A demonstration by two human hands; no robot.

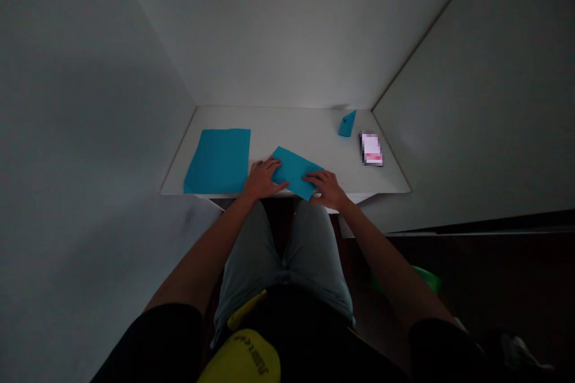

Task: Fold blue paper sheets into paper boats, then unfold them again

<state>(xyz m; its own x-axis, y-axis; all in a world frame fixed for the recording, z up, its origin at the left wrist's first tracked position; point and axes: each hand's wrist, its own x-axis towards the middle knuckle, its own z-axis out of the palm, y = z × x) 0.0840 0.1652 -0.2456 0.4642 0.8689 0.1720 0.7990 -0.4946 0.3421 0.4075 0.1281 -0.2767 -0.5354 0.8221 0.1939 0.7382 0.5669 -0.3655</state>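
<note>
At the near edge of the white table [291,122], the folded blue paper [296,170] lies slantwise, long axis running far-left to near-right, the left hand [262,179] flat on its left end, the right hand [329,188] flat on its near-right corner, neither grasping it.

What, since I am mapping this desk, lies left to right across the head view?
In order: flat blue sheet, left hand, folded blue paper, right hand, small blue paper shape, blurred item.
</note>
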